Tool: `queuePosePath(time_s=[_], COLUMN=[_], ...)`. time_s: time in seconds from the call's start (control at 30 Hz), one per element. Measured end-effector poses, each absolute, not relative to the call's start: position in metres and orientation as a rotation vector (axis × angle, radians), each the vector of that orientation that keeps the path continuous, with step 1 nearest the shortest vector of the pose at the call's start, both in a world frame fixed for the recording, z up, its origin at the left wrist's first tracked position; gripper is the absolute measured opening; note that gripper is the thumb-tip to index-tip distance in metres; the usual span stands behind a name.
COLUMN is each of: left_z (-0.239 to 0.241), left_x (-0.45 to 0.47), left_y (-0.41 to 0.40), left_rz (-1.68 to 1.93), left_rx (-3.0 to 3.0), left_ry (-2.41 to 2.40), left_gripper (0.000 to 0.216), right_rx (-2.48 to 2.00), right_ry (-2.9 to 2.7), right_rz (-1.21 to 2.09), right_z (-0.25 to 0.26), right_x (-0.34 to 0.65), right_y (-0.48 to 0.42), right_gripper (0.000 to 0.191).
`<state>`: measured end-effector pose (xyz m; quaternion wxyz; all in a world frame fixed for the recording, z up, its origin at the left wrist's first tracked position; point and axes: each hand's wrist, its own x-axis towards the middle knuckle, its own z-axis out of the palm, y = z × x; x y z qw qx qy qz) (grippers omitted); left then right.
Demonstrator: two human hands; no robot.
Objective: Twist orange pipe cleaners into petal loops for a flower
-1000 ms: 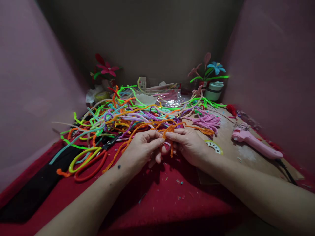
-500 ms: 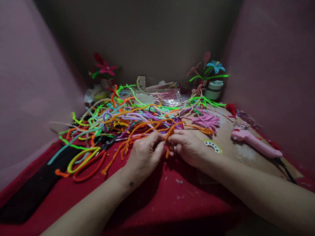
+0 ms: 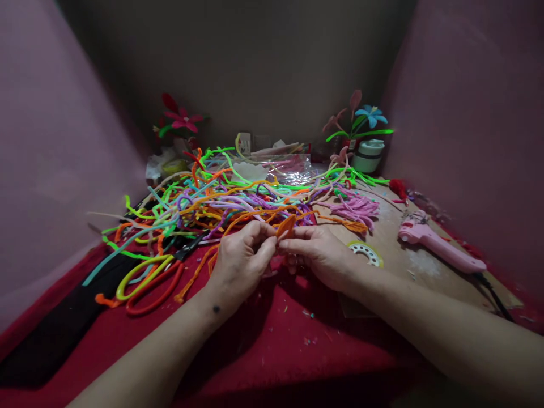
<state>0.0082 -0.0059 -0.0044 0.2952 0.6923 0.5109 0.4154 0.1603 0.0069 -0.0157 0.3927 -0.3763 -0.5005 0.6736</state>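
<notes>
Between my fingertips is a small orange pipe cleaner piece [image 3: 286, 226], bent into a petal-like shape, its upper part standing above the fingers. My left hand [image 3: 244, 255] pinches it from the left, thumb and forefinger closed. From the right, my right hand [image 3: 321, 249] grips it too, fingertips almost touching the left ones. The lower end of the piece is hidden by the fingers. Just behind the hands spreads a tangled heap of coloured pipe cleaners [image 3: 238, 201], with orange ones nearest.
Scissors with yellow and red handles [image 3: 155, 303] lie left on the red cloth [image 3: 272, 351]. To the right, a board [image 3: 391, 289] carries a tape roll [image 3: 366, 254], a pink glue gun [image 3: 446, 247] and a pink pipe cleaner bundle [image 3: 357, 207]. Pipe cleaner flowers [image 3: 372, 116] stand behind.
Both hands have shifted slightly left with the orange piece. Its lower end, visible below the fingers before, is now hidden, and the upper part looks wider and more tilted.
</notes>
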Motion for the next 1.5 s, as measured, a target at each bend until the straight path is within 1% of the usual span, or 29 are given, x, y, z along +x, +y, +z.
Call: queuePosePath(time_s=[0.07,0.17,0.23,0.4,0.57,0.77,0.93,1.13,1.5], left_z=[-0.001,0.002,0.005,0.011,0.012,0.014,0.013,0.013,0.013], left_x=[0.007,0.006,0.006,0.006,0.008,0.014,0.016,0.018,0.018], left_y=[-0.006,-0.006,-0.007,-0.005,-0.006,-0.012,-0.013,-0.013,-0.015], left_rz=[1.121,1.121,1.121,1.107,1.085,1.010,0.961,0.971,0.937], left_rx=[1.814,1.744,1.685,1.518,1.481,1.454,1.458,1.428,1.403], left_ry=[1.383,1.366,1.334,1.303,1.263,1.258,1.255,1.229,1.192], left_gripper=[0.008,0.007,0.006,0.007,0.007,0.008,0.009,0.010,0.013], right_rx=[-1.007,-1.095,-1.095,-0.929,-0.808,-0.818,-0.858,-0.931,-0.882], right_ry=[-1.388,-1.600,-1.654,-1.385,-1.270,-1.189,-1.237,-1.313,-1.255], right_rz=[1.654,1.462,1.423,1.545,1.549,1.366,1.242,1.150,1.247], right_z=[-0.011,-0.006,-0.005,-0.010,-0.012,-0.008,-0.006,-0.004,-0.008], right_x=[0.160,0.159,0.160,0.161,0.161,0.161,0.161,0.162,0.162], right_y=[0.005,0.001,0.000,-0.001,-0.001,0.000,-0.001,-0.002,0.001], right_gripper=[0.002,0.013,0.017,0.010,0.014,0.014,0.012,0.013,0.014])
